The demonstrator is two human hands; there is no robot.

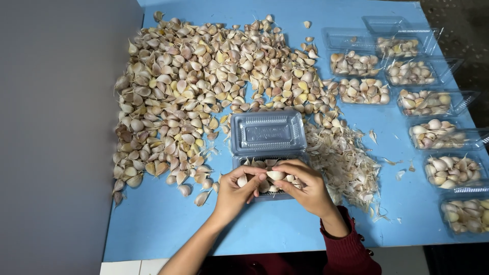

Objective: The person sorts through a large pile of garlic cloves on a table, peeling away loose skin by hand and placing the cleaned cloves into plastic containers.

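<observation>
Bare blue table (168, 224) (near edge) lies open; garlic pile (204, 86) blocks beyond.

Could not see most of the open clear box (268, 153) near the front edge of the blue table (168, 224), its lower tray and the cloves inside covered by the left hand (235, 191) and the right hand (305, 188). Could not tell whether the clove (275, 175) was pinched by one hand or both. Lost the filled trays (466, 214) along the table's right edge partly past the frame, and the red sleeve (351, 249) at the bottom.
</observation>
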